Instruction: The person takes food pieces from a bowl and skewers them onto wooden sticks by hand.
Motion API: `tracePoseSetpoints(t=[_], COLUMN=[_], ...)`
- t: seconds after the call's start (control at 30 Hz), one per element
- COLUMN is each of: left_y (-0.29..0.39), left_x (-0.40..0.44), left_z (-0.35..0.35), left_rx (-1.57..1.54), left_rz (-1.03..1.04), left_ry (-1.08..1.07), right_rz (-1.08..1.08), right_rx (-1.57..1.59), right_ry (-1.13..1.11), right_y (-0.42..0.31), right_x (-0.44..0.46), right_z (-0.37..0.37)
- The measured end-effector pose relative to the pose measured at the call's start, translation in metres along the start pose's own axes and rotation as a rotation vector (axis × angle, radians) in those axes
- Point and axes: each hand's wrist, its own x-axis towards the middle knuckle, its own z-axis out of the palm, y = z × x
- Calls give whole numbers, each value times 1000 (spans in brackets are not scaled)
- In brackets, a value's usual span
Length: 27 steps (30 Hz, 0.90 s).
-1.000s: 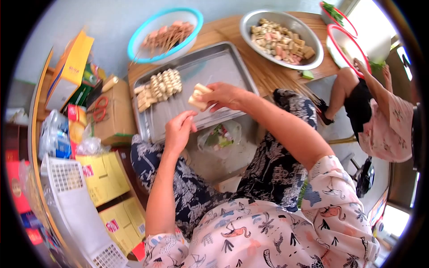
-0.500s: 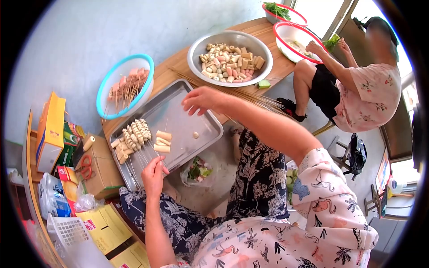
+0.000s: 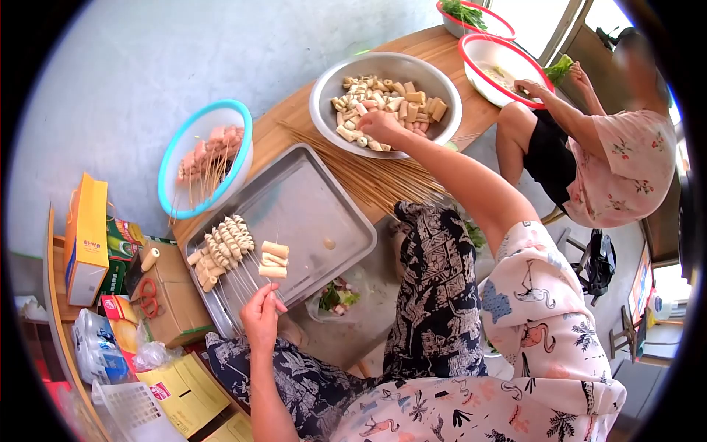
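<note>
Left hand (image 3: 261, 313) closed, palm-side low, and it's gripping a thin skewer threaded with short pale-tan cylindrical pieces (image 3: 274, 260), tip up at twelve o'clock above the grey rectangular metal tray (image 3: 313, 184)! Right hand (image 3: 379, 127), out at one o'clock from the left, is down in the wide round silvery metal bowl (image 3: 322, 103), fingers on the heaped pale and pinkish chunks (image 3: 405, 103); whether it has one pinched, I cannot tell. At six o'clock from that right hand, a fan of long slim tan sticks (image 3: 368, 177) lies across the brown wooden table (image 3: 423, 48). Back on the tray, at eleven o'clock from the left hand, loaded skewers of pale rolled pieces (image 3: 224, 250) sit side by side. Beyond them, same line, a white bowl with a bright blue rim (image 3: 224, 104) holds skewered pink pieces (image 3: 213, 151). Nine o'clock from the left hand: red-handled scissors (image 3: 149, 298) by a brown cardboard box (image 3: 177, 295). Two o'clock from the right hand, there's a red-rimmed white basin (image 3: 479, 55), a seated co-worker in a pink floral top (image 3: 626, 166) beside it, holding a green leaf (image 3: 561, 68)!
</note>
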Motion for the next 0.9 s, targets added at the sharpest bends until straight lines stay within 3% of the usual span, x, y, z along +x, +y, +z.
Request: tracePoseSetpoints(t=[0.07, 0.17, 0.33, 0.4, 0.53, 0.7, 0.9], left_y=[-1, -1, 3, 2, 2, 2, 0], left_x=[0, 0, -2, -3, -5, -8, -8], left_z=[-1, -1, -4, -6, -7, -10, -15], left_rx=[8, 16, 26, 5, -8, -45, -58], left_rz=[-3, -3, -35, -27, 4, 10, 89], left_ry=[1, 6, 7, 8, 9, 29, 25], right_rz=[21, 110, -63, -125, 95, 190, 123], right_rx=[-115, -243, -424, -324, -14, 582, 1258], right_ry=[-67, -49, -339, -294, 51, 72, -134], right_y=[22, -13, -4, 0, -17, -50, -122], right_x=[33, 21, 50, 50, 13, -5, -45], right_z=[33, 33, 35, 34, 25, -1, -1])
